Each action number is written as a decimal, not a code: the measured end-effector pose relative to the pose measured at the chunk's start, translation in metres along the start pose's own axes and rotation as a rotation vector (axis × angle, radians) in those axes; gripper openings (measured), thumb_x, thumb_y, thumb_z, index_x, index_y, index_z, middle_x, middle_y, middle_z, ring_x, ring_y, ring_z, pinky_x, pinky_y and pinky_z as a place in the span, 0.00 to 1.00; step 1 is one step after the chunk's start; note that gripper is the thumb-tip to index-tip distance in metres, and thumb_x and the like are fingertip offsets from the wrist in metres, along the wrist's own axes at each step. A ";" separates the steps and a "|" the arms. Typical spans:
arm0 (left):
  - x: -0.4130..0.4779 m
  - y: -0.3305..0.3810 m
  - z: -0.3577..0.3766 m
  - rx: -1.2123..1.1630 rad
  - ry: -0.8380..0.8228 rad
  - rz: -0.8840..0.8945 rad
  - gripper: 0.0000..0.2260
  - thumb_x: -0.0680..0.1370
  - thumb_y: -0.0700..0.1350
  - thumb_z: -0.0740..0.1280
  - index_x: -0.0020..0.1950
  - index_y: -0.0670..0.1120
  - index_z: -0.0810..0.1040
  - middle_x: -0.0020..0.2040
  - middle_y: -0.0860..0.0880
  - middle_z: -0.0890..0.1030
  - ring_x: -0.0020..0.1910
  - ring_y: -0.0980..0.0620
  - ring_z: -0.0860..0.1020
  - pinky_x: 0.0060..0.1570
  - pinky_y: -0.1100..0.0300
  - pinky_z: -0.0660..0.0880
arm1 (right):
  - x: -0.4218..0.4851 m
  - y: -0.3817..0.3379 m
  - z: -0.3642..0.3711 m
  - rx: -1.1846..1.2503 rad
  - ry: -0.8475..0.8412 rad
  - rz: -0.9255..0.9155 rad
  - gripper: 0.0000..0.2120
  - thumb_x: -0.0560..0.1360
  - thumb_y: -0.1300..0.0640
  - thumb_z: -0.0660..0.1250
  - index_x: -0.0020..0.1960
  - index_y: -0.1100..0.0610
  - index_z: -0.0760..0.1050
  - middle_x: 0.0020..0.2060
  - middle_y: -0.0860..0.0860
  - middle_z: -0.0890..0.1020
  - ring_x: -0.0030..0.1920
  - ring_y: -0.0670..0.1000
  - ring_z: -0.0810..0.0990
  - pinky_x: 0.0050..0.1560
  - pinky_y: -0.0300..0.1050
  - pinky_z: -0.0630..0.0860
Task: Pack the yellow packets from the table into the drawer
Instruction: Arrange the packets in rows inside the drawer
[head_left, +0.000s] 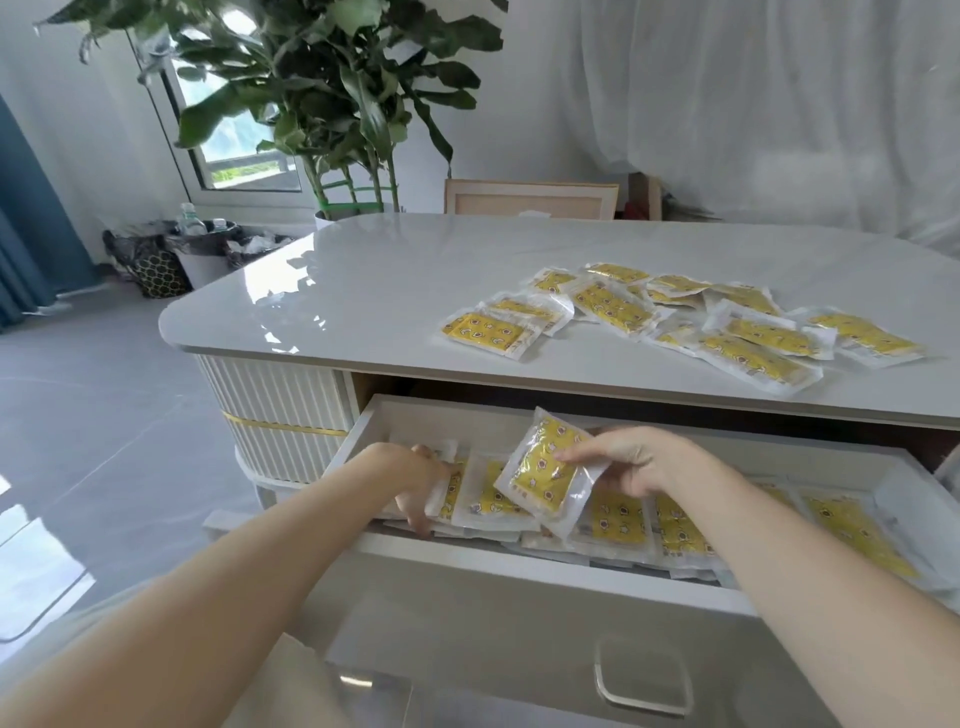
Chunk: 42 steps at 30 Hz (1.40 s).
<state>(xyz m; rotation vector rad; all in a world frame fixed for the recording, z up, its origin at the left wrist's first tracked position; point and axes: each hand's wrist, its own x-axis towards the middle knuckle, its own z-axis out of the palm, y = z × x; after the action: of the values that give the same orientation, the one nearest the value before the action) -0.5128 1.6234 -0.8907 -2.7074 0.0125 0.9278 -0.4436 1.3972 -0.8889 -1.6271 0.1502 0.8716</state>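
Both bare forearms reach forward and converge slightly, wrists nearly straight. The left hand (423, 486) is turned palm down. Its fingers (428, 453) curl downward and its thumb lies below them, closed round the edge of the end packet (441, 493). The right hand (631, 460) sits just beside and to the right of the left fingers, a little higher, knuckles up. Its thumb points left and presses the front of the tilted packet (545, 467), while its fingers are bent behind and under it in a pinch.
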 end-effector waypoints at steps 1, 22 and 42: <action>0.000 0.000 -0.001 0.011 0.013 0.004 0.42 0.74 0.56 0.69 0.78 0.52 0.46 0.75 0.44 0.59 0.72 0.43 0.63 0.67 0.48 0.68 | 0.000 0.000 0.000 0.021 0.020 -0.001 0.07 0.69 0.67 0.74 0.46 0.63 0.79 0.40 0.57 0.84 0.38 0.52 0.83 0.35 0.40 0.82; 0.007 0.026 -0.027 -1.081 0.059 0.076 0.22 0.72 0.49 0.73 0.63 0.40 0.77 0.58 0.47 0.79 0.57 0.50 0.80 0.54 0.59 0.79 | -0.001 0.006 0.004 0.134 0.134 -0.109 0.21 0.70 0.61 0.75 0.62 0.63 0.76 0.57 0.57 0.79 0.41 0.50 0.79 0.31 0.38 0.79; -0.006 0.010 -0.010 -0.127 0.433 -0.273 0.25 0.70 0.64 0.68 0.55 0.45 0.73 0.46 0.50 0.76 0.46 0.51 0.77 0.42 0.61 0.72 | 0.003 0.011 0.018 -0.041 -0.015 -0.166 0.17 0.77 0.70 0.64 0.65 0.64 0.73 0.59 0.59 0.79 0.45 0.53 0.84 0.47 0.43 0.82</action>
<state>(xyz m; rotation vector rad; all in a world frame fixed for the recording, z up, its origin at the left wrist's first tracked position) -0.5127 1.6107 -0.8823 -2.8738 -0.3297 0.2661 -0.4555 1.4116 -0.8991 -1.6454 -0.0138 0.7639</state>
